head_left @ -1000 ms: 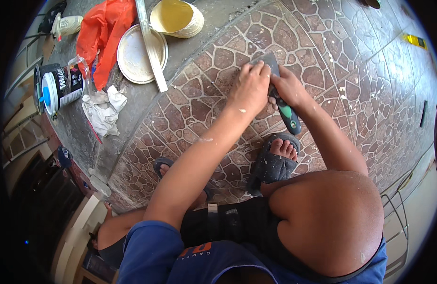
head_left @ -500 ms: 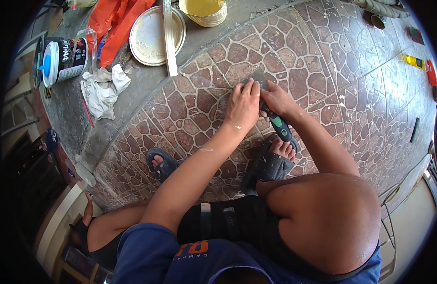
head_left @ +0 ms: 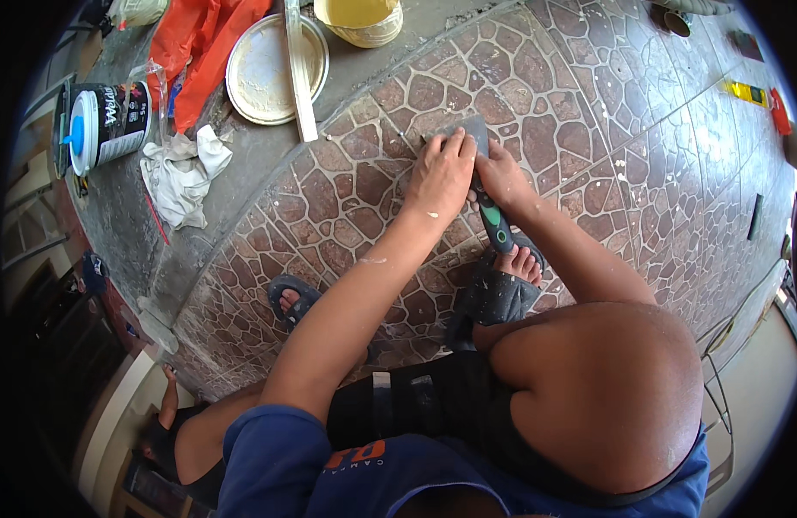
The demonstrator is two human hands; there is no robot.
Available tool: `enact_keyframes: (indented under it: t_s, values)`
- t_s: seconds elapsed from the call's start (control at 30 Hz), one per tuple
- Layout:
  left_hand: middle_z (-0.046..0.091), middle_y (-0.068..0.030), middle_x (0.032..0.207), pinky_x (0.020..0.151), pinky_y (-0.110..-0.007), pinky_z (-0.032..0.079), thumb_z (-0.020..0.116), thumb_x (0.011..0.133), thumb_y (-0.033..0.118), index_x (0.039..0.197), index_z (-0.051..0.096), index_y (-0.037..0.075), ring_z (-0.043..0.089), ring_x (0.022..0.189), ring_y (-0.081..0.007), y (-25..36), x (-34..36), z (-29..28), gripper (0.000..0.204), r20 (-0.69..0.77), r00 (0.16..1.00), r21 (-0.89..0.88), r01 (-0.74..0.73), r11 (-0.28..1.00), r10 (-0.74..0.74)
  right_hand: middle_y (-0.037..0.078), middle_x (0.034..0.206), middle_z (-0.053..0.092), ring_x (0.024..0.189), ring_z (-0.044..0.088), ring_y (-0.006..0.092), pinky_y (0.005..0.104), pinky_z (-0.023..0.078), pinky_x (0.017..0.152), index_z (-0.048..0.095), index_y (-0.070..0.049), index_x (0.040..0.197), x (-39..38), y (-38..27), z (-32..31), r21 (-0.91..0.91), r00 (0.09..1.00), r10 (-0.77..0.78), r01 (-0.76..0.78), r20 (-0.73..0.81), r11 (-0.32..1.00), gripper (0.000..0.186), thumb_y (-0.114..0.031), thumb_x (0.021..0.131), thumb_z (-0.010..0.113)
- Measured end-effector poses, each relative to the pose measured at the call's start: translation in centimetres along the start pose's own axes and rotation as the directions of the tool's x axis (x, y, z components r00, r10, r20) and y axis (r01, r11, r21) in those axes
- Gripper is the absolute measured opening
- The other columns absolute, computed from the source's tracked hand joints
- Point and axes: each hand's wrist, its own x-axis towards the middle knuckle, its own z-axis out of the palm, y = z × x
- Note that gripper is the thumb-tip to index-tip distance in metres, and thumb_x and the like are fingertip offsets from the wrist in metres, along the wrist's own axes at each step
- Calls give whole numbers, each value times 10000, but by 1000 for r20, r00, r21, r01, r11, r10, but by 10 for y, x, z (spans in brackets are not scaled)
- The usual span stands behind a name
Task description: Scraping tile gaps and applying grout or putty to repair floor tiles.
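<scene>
On the stone-patterned floor tiles (head_left: 433,298) lies the wide metal blade of a putty knife (head_left: 493,216) with a black and green handle. My right hand (head_left: 507,181) is closed round it where blade and handle meet, thumb toward the blade. My left hand (head_left: 440,173) presses its bent fingers, held together, onto the blade from the left side. The blade's far edge and left corner show beyond my fingertips. The handle points back toward my right foot, in a dark sandal (head_left: 502,293). Whatever is under the blade is hidden.
On a grey concrete strip at far left are a black paint bucket (head_left: 113,125), a crumpled white rag (head_left: 183,173), red plastic sheeting (head_left: 196,73), a round white lid (head_left: 252,78) under a metal bar (head_left: 300,82), and a yellowish tub (head_left: 364,33). A yellow package (head_left: 747,93) lies far right.
The putty knife has turned slightly; its handle end has swung left and more of its blade's left corner shows. Both hands stay on it. The whole view has shifted a little.
</scene>
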Motion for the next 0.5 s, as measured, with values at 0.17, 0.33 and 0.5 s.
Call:
enact_keyframes:
  t_s: [0.17, 0.33, 0.5]
  values:
    - [548, -143, 1287, 1007, -384, 425, 611, 740, -3, 1176, 558, 0, 511, 1149, -335, 7, 2, 11, 440, 4, 991, -56, -134, 989, 135, 84, 741, 597, 486, 565, 140, 280, 469, 420, 482, -14, 1135, -13, 33, -3, 234, 989, -5, 40, -150, 971, 250, -195, 965, 455]
    - [567, -139, 1265, 990, -379, 431, 658, 668, -39, 1158, 568, 4, 516, 1144, -329, 7, 31, 4, 501, 11, 978, -103, -206, 973, 208, 96, 714, 580, 467, 551, 161, 290, 465, 401, 454, -12, 1085, -19, -5, -17, 360, 983, 108, -47, -152, 932, 228, -207, 965, 459]
    - [581, -149, 1221, 946, -392, 443, 733, 665, 58, 1127, 564, -1, 536, 1091, -330, 30, 39, 6, 495, 28, 981, -104, -187, 977, 191, 129, 758, 590, 514, 589, 192, 330, 492, 441, 478, -15, 1069, 3, 7, -63, 74, 998, 57, -56, -13, 996, 233, -212, 945, 476]
